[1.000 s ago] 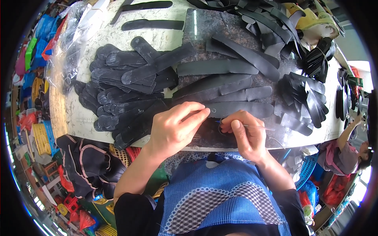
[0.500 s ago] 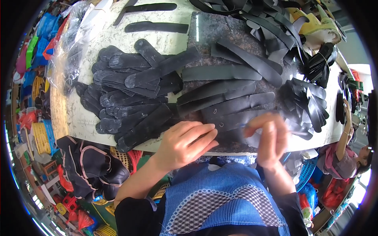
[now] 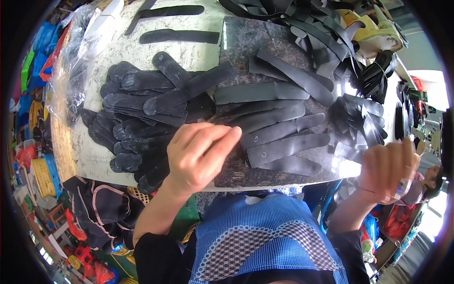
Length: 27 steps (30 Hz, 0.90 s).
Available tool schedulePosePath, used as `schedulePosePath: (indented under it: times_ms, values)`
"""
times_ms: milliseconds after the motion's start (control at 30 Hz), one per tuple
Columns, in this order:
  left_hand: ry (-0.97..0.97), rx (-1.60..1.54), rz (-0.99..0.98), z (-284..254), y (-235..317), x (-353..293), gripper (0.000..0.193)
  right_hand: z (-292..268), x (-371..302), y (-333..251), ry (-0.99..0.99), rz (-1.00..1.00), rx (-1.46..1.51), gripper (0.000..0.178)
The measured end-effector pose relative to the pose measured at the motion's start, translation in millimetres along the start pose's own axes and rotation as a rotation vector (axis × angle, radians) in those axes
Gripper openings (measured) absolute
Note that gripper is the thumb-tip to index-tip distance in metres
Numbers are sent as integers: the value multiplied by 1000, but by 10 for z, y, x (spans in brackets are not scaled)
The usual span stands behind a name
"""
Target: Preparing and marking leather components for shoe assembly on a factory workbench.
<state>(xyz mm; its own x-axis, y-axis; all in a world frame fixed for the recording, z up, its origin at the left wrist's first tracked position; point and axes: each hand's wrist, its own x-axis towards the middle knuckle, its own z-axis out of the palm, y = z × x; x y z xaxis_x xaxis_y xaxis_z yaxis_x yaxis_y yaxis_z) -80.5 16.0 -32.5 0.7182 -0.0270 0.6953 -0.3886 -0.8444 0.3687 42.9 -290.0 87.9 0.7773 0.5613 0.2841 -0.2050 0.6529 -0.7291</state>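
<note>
My left hand (image 3: 201, 156) is closed, thumb and fingers pressed together, at the left end of several black leather-like strips (image 3: 286, 149). Anything between its fingertips is hidden. Those strips lie fanned out on a dark stone slab (image 3: 236, 173); two have a small pale ring mark near the left end. Off to the right, past the slab's edge, my right hand (image 3: 390, 170) is smeared by motion. A thin dark line shows beside it, too blurred to name. Left of the slab lie overlapping black strips with rounded, scuffed ends (image 3: 142, 103).
Across the white table (image 3: 97, 156) lie more strips: a tangled heap (image 3: 326, 33) at the far right and a fanned pile (image 3: 362, 118) at the right. Clear plastic film (image 3: 78, 61) covers the far left edge. Black pieces with pink edging (image 3: 101, 208) hang below left. Another person (image 3: 430, 177) is at the right.
My right hand has swung right, away from the strips and past the slab. My left hand has drawn left and slightly up. The nearest strips show more fully now.
</note>
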Motion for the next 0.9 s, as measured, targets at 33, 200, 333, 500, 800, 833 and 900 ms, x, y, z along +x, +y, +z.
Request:
schedulePosePath:
  times_ms: [33, 200, 333, 500, 800, 833, 900]
  values:
    - [1, -2, 51, 31, 28, 47, 29, 20, -12, -197, 1, -19, 29, 24]
    - [-51, -22, 109, 78, 223, -18, 26, 85, 60, -293, -43, -24, 16, 29]
    - [26, -149, -71, 104, 55, -20, 31, 19, -7, 128, -23, 68, -69, 30]
    - [12, -228, -165, 163, 98, 194, 31, 2, -105, 229, 35, 151, -203, 30]
    - [-203, -153, 55, 234, 224, -50, 32, -70, -429, 417, 193, 318, -647, 28]
    - [-170, -148, 57, 258, 231, -118, 33, -46, -386, 431, 208, 315, -758, 26]
    - [-222, -122, 54, 193, 266, -55, 33, -5, -285, 609, 173, 413, -932, 22]
